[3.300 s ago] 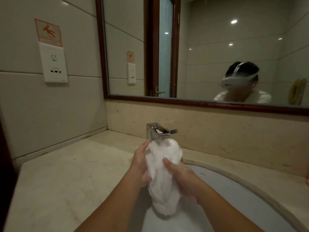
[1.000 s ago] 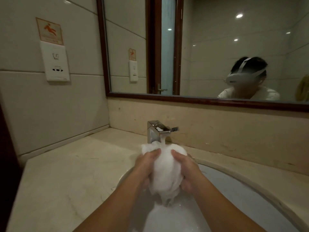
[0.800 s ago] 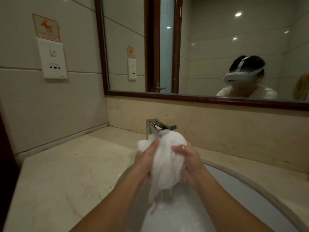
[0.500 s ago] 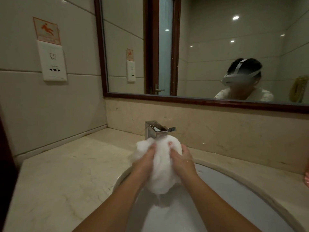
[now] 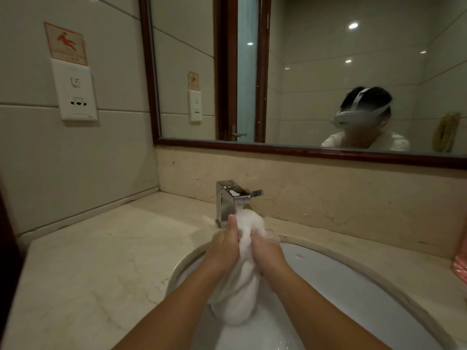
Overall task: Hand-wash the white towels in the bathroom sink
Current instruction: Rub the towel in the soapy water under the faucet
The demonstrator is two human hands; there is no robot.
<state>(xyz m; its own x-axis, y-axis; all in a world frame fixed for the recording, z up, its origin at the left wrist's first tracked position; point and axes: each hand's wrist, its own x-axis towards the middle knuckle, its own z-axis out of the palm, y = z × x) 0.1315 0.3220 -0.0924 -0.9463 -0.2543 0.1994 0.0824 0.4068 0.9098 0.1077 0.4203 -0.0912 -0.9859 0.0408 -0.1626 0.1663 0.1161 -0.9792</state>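
Note:
A wet white towel (image 5: 240, 296) hangs bunched over the white sink (image 5: 328, 279). My left hand (image 5: 223, 246) grips its left side and my right hand (image 5: 266, 250) presses its right side, so the cloth is squeezed between them. The towel's top (image 5: 246, 219) sits right under the spout of the chrome tap (image 5: 231, 195), where water runs onto it. The lower end of the towel dangles into the basin.
A beige marble counter (image 5: 96, 261) spreads to the left of the basin. A framed mirror (image 5: 303, 72) covers the wall behind, above a marble backsplash (image 5: 341, 198). A white socket panel (image 5: 75, 90) is on the left wall. Something pink (image 5: 461, 263) lies at the right edge.
The towel has stretched from a ball into a longer hanging bundle. My hands have slid lower and closer together on it, staying under the tap.

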